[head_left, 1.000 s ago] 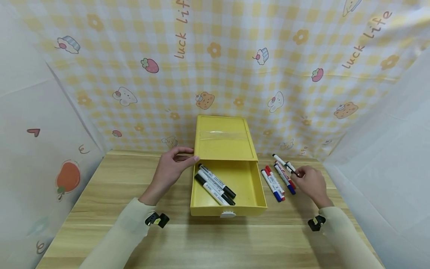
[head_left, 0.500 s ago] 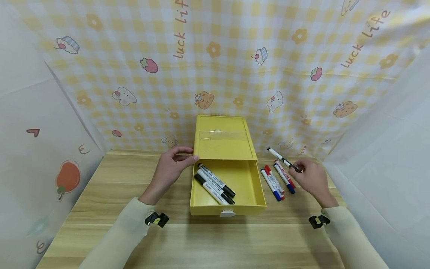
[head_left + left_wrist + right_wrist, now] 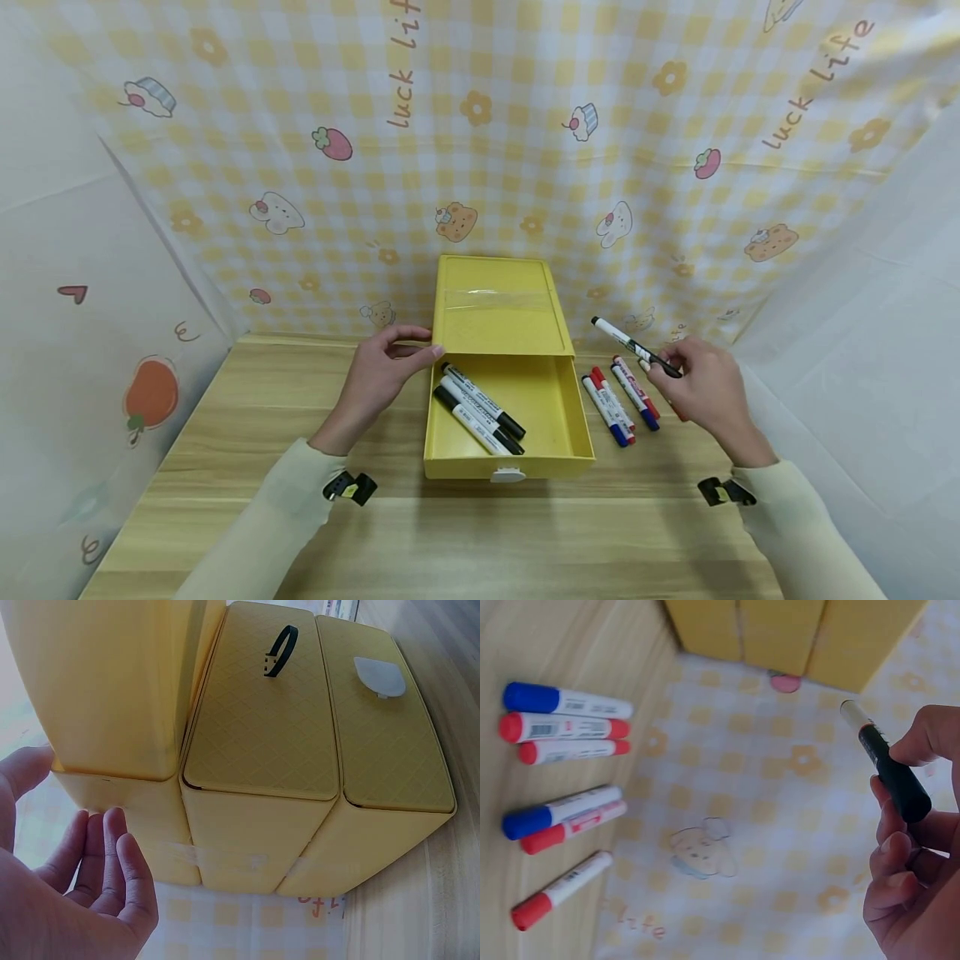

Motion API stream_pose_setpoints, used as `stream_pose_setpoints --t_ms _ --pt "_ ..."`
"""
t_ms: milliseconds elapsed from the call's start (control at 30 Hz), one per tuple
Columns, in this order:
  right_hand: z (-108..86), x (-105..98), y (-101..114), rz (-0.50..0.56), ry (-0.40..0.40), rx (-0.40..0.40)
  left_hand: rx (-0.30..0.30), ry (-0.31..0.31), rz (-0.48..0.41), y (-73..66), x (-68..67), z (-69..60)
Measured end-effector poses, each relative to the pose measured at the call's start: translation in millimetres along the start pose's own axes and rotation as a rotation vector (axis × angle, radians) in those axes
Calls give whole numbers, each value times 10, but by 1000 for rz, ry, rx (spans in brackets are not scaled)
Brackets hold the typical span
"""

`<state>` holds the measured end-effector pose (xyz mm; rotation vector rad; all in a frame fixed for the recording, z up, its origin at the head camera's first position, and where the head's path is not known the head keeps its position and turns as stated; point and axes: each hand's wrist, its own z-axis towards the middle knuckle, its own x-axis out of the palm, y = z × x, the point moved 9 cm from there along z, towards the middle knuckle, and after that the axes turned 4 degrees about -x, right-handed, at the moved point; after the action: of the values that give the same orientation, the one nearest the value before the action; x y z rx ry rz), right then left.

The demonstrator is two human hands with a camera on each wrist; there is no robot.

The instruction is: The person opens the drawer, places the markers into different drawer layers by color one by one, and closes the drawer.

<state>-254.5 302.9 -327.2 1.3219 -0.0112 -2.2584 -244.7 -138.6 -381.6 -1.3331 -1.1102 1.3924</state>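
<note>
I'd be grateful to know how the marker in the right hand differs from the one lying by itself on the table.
The held marker is black-capped, while the lone marker is red-capped. The held marker is raised in the right hand; the lone marker lies on the table. Both barrels show white.

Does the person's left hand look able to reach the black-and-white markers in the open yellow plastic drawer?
Probably yes: the left hand is close beside the yellow plastic drawer, which is open on top, and the black-and-white markers lie uncovered on its side.
</note>
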Motion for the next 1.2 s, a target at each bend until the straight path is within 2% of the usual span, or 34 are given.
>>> stream_pose_setpoints --t_ms 267,533,867,1200 --pt "46 -213 286 10 -77 -128 17 1 -7 -17 4 0" --pt "57 -343 487 7 -92 -160 11 1 -5 -4 4 -2" --pt "76 -506 817 10 -114 -236 11 5 -7 -10 4 -9" --pt "73 -541 1219 51 -124 -402 7 5 -6 -13 4 -11"
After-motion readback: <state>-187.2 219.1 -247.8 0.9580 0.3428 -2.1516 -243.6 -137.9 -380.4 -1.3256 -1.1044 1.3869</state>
